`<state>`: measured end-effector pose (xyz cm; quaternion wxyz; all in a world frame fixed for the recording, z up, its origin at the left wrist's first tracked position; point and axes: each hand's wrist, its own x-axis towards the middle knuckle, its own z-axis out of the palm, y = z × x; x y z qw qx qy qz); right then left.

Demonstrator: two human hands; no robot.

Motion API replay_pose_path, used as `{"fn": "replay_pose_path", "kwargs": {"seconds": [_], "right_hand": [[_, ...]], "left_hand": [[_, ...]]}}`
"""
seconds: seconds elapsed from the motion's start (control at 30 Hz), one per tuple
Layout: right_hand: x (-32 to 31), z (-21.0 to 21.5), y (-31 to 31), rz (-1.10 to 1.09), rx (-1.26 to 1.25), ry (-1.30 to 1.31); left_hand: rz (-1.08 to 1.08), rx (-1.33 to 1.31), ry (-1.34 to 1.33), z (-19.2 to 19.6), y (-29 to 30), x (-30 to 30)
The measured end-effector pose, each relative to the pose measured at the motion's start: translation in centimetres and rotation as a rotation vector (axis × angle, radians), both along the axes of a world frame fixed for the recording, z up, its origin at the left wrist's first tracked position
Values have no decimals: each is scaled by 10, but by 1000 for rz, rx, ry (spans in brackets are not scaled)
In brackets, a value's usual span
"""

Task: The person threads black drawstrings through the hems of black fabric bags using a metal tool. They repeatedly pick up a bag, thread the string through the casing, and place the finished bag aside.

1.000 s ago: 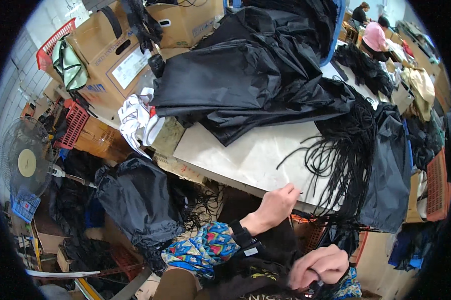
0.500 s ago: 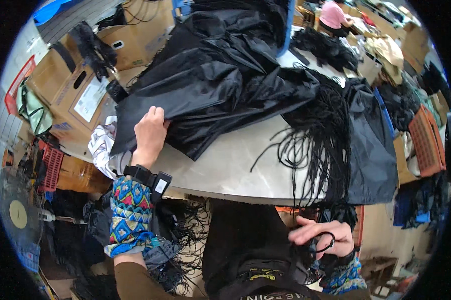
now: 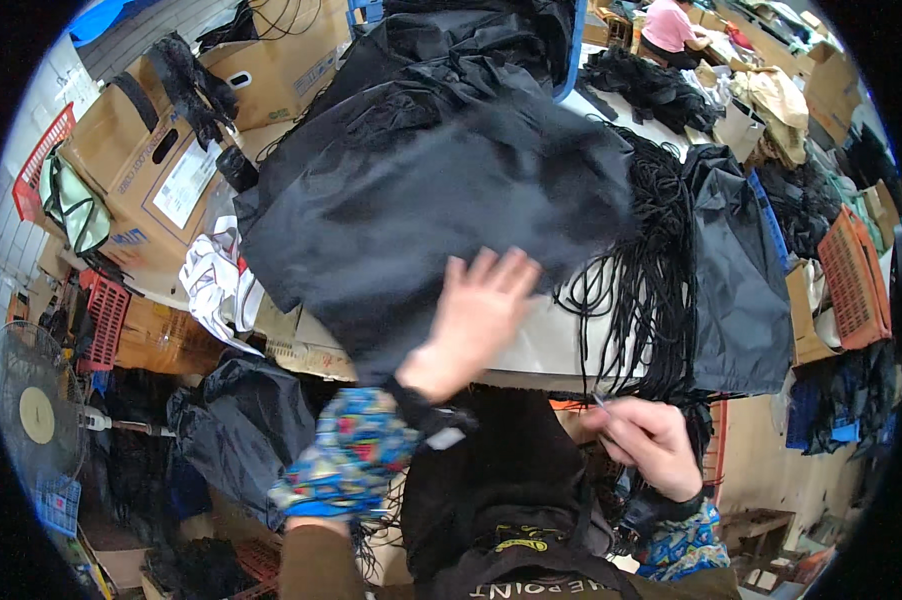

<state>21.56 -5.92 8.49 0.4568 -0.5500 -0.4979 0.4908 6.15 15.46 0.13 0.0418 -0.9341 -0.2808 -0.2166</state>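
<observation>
A large sheet of smooth black fabric (image 3: 401, 200) is spread over the table, its near corner hanging past the front edge. My left hand (image 3: 486, 305), slightly blurred, has its fingers spread at the fabric's lower right part; whether it presses on the cloth or hovers just over it I cannot tell. Below the table edge, my right hand (image 3: 651, 440) is closed around small thread snips (image 3: 599, 398), with only a thin metal tip showing. A thick bunch of black cords (image 3: 641, 290) lies to the right of the fabric and hangs over the edge.
Another black fabric piece (image 3: 736, 280) hangs at the table's right. Cardboard boxes (image 3: 136, 200) and a white striped cloth (image 3: 211, 275) are at the left. A blue crate (image 3: 577, 50) stands behind. A fan (image 3: 39, 415) is lower left; a person in pink (image 3: 668, 28) sits far off.
My left hand has let go of the fabric's left edge and moved right with fingers spread. The fabric now lies flatter and nearer. My right hand has turned and closed more.
</observation>
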Motion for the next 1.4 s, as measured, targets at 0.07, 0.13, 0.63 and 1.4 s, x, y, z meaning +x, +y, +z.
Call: {"fn": "replay_pose_path", "kwargs": {"seconds": [0.07,0.13,0.63,1.4], "right_hand": [[-16,-17,31,-131,198,-456],[-11,-50,55,-281,381,-811],[46,-114,116,-86,262,-1360],[-33,-122,5,-373,175,-504]], "left_hand": [[25,-177,99,-38,-23,42],[-67,-304,-9,-54,-41,55],[507,-1019,-1052,-66,-121,-87],[86,-1784,-987,-47,-127,-15]]}}
